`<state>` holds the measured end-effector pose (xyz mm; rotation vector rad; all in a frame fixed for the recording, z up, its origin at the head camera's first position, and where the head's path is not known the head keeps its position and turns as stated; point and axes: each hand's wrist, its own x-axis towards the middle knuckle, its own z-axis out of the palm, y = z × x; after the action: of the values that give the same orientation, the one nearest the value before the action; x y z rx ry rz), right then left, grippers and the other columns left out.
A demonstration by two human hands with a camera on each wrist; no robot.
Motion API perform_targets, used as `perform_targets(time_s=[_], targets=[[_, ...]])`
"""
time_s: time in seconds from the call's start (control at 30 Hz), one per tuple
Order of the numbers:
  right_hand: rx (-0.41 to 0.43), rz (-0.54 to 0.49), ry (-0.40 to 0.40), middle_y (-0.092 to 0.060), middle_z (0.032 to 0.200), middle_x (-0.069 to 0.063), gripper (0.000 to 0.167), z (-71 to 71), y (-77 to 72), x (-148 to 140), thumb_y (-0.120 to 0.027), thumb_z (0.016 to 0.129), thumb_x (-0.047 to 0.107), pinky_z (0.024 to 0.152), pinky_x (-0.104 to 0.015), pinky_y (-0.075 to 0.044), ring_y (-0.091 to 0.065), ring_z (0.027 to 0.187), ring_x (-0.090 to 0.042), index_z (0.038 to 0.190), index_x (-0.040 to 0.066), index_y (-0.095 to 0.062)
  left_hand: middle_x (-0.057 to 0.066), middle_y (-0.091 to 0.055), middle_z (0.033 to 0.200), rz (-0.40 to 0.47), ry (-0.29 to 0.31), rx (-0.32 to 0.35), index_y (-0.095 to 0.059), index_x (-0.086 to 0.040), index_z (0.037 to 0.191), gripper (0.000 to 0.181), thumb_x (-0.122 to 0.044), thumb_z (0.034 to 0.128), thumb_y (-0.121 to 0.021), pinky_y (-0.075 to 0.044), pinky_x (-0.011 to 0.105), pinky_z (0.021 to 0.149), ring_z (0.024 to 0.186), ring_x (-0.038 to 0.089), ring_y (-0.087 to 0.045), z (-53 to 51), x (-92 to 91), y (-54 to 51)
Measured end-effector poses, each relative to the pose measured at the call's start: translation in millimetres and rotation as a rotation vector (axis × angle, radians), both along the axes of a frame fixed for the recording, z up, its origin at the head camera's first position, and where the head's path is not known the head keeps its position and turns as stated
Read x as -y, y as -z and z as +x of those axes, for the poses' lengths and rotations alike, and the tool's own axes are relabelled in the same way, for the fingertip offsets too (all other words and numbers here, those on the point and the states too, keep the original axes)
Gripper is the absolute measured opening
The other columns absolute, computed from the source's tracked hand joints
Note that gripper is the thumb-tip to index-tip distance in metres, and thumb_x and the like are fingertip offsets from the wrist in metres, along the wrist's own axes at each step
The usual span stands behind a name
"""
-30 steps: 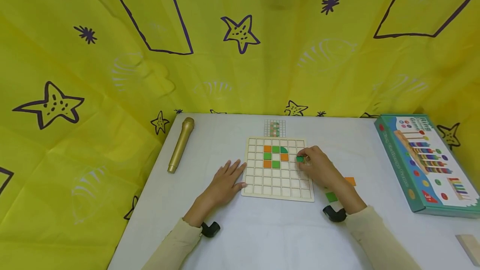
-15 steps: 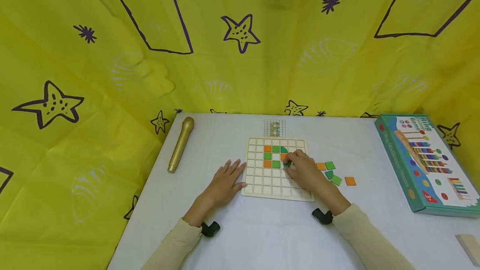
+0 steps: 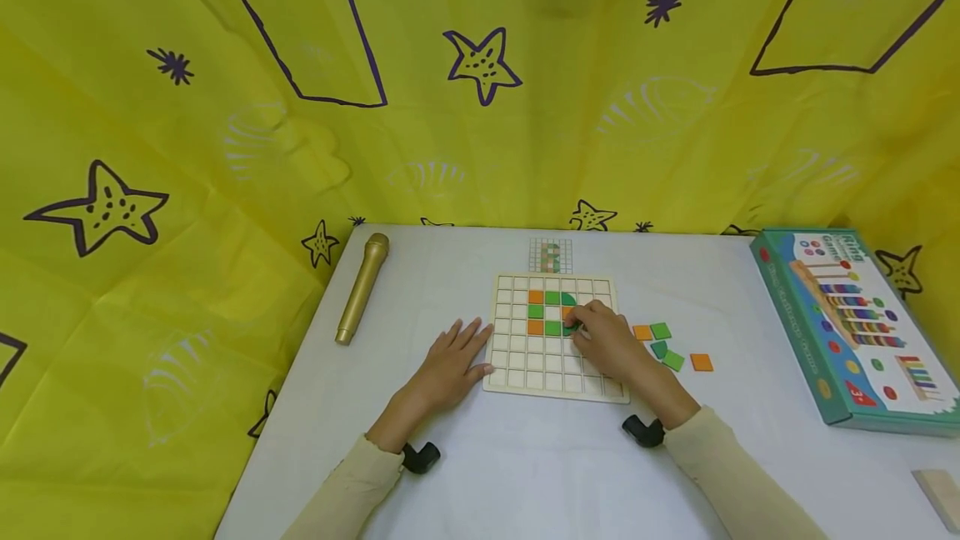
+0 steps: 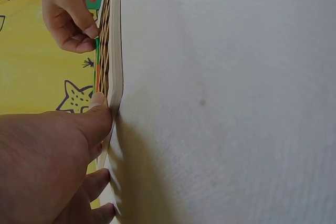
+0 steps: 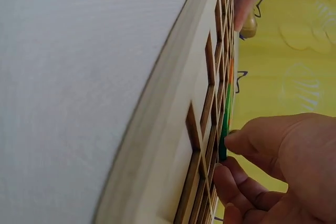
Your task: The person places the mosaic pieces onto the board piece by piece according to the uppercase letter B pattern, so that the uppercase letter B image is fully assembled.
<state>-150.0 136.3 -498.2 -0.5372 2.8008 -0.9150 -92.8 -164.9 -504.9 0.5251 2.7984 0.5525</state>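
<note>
A wooden grid board [image 3: 517,362] lies on the white table with orange and green square tiles [image 3: 552,328] in its upper middle cells. A dark green round-cornered tile [image 3: 568,299] fills one cell at their upper right. Over the lower right cell of this group, my right hand [image 3: 606,342] pinches another dark green tile [image 5: 224,142] between thumb and fingers, down at the grid; the fingers partly hide it. Flat and spread, my left hand [image 3: 447,367] rests on the table at the board's left edge, its fingertips and thumb touching the rim.
Several loose orange and green tiles [image 3: 672,361] lie right of the board. Behind it is a small printed pattern card [image 3: 551,256]. A gold microphone [image 3: 362,290] lies at left, a game box [image 3: 855,327] at right. A wooden piece [image 3: 937,497] sits near the right front.
My right hand has moved left from the board's right side with the dark green tile, down to the cell below the orange tile. My left hand has stayed in place.
</note>
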Motion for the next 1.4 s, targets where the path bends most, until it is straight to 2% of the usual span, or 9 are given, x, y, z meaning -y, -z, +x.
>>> perform_targets(time_s=[0.37, 0.67, 1.0, 1.17, 1.27, 1.4], targets=[[-0.079, 0.044, -0.007, -0.064, 0.111, -0.008, 0.010, -1.3, 2.0, -1, -0.066, 0.100, 0.003, 0.082, -0.043, -0.040, -0.063, 0.110, -0.031, 0.105, 0.010, -0.071, 0.011, -0.024, 0.175, 0.014, 0.002, 0.000, -0.029, -0.019, 0.169, 0.068, -0.045, 0.1104, -0.052, -0.017, 0.064, 0.128, 0.162, 0.042, -0.013, -0.4, 1.2, -0.8], [-0.076, 0.070, -0.037, -0.066, 0.112, -0.007, 0.012, -1.7, 0.2, -1, -0.067, 0.100, 0.005, 0.081, -0.043, -0.040, -0.062, 0.111, -0.033, 0.107, 0.012, -0.073, 0.011, -0.024, 0.175, 0.013, 0.003, -0.001, -0.029, -0.018, 0.169, 0.068, -0.045, 0.1105, -0.052, -0.017, 0.064, 0.128, 0.162, 0.042, -0.014, -1.2, 1.5, -0.9], [-0.074, 0.052, -0.044, -0.063, 0.117, -0.009, 0.012, 0.1, -2.4, -3, -0.068, 0.101, 0.007, 0.083, -0.043, -0.039, -0.061, 0.111, -0.032, 0.110, 0.011, -0.074, 0.011, -0.023, 0.175, 0.023, 0.006, 0.005, -0.029, -0.019, 0.169, 0.068, -0.044, 0.1105, -0.052, -0.017, 0.064, 0.128, 0.162, 0.043, -0.013, -1.3, 1.9, 1.2], [-0.055, 0.036, 0.001, -0.062, 0.123, -0.012, 0.016, -0.8, -5.4, -12, -0.068, 0.102, 0.011, 0.088, -0.047, -0.040, -0.060, 0.117, -0.034, 0.117, 0.010, -0.073, 0.011, -0.023, 0.175, 0.015, 0.006, 0.003, -0.028, -0.019, 0.169, 0.068, -0.045, 0.1105, -0.052, -0.017, 0.064, 0.128, 0.162, 0.043, -0.013, -1.4, 1.5, -0.4], [-0.039, 0.036, 0.046, -0.061, 0.126, -0.016, 0.019, -3.6, -6.8, -27, -0.067, 0.103, 0.013, 0.091, -0.051, -0.040, -0.058, 0.121, -0.038, 0.120, 0.008, -0.072, 0.011, -0.023, 0.175, 0.015, 0.007, 0.005, -0.029, -0.019, 0.169, 0.068, -0.044, 0.1105, -0.052, -0.017, 0.064, 0.128, 0.162, 0.043, -0.013, -1.9, 1.6, 0.7], [-0.002, 0.042, 0.104, -0.059, 0.128, -0.025, 0.023, -8.4, -10.2, -53, -0.065, 0.104, 0.017, 0.095, -0.059, -0.041, -0.058, 0.118, -0.042, 0.122, 0.004, -0.069, 0.011, -0.023, 0.175, 0.013, 0.006, 0.007, -0.029, -0.019, 0.169, 0.068, -0.045, 0.1104, -0.052, -0.017, 0.064, 0.128, 0.162, 0.043, -0.013, -2.5, 1.7, 2.6]])
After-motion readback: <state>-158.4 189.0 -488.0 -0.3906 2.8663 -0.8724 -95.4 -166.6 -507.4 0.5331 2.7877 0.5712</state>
